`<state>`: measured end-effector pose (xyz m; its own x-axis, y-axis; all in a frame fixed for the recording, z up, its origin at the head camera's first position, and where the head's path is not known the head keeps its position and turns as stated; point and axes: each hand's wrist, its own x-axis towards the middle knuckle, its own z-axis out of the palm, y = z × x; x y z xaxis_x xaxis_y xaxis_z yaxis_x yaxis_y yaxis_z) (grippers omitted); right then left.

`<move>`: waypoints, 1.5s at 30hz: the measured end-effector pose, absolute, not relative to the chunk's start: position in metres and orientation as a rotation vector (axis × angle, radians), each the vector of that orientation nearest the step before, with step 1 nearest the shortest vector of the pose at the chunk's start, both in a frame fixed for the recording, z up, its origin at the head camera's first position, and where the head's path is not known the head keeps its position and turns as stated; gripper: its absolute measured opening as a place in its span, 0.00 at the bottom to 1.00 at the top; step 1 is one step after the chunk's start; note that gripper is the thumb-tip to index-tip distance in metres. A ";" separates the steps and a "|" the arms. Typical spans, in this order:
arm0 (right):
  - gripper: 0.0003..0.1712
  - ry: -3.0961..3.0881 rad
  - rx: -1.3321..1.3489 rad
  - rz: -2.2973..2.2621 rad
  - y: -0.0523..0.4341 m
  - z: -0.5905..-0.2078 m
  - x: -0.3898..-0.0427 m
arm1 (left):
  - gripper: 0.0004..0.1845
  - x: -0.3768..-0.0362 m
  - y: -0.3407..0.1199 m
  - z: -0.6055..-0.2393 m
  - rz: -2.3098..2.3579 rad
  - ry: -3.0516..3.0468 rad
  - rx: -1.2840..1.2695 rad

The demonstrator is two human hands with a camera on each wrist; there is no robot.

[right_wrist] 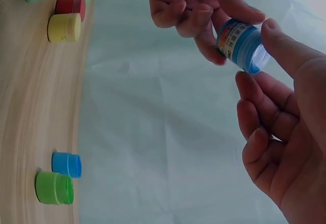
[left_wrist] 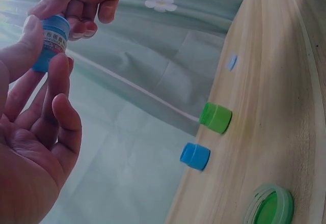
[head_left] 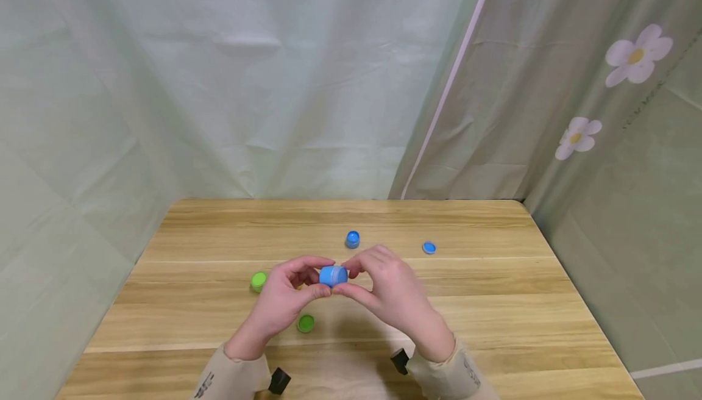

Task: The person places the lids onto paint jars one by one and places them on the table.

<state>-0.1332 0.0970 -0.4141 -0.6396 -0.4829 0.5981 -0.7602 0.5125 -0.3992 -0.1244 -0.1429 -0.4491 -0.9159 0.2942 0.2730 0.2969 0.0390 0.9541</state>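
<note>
In the head view, a small blue paint jar (head_left: 333, 275) is held sideways above the table between both hands. My left hand (head_left: 287, 296) pinches one end of it between thumb and fingers, and my right hand (head_left: 392, 284) pinches the other end. A printed label wraps the jar (left_wrist: 55, 38) in the left wrist view. In the right wrist view, the right thumb (right_wrist: 285, 48) and fingertips lie at the jar's clear-rimmed end, while the left fingers grip the opposite end.
On the wooden table (head_left: 493, 327) stand an uncapped blue jar (head_left: 353, 240) and an uncapped green jar (left_wrist: 215, 117). A blue lid (head_left: 429, 247) and green lid (head_left: 305, 324) lie apart. Green (head_left: 259, 282), red (right_wrist: 70, 9) and yellow (right_wrist: 64, 28) jars stand to the left.
</note>
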 end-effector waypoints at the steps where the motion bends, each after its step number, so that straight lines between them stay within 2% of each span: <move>1: 0.17 -2.353 1.019 0.918 0.097 -0.414 -0.133 | 0.17 -0.125 -0.143 -0.450 -2.070 -2.259 -0.649; 16: 0.17 -2.391 1.024 0.920 0.094 -0.413 -0.132 | 0.16 -0.126 -0.143 -0.454 -1.996 -2.227 -0.727; 45: 0.16 -2.397 0.972 0.888 0.094 -0.415 -0.132 | 0.17 -0.126 -0.142 -0.453 -2.029 -2.259 -0.698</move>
<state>-0.1318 0.0938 -0.4148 -0.6759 -0.4693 0.5682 -0.7262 0.5553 -0.4053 -0.1263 -0.1417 -0.4526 -0.8993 0.3079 0.3106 0.3419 0.0518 0.9383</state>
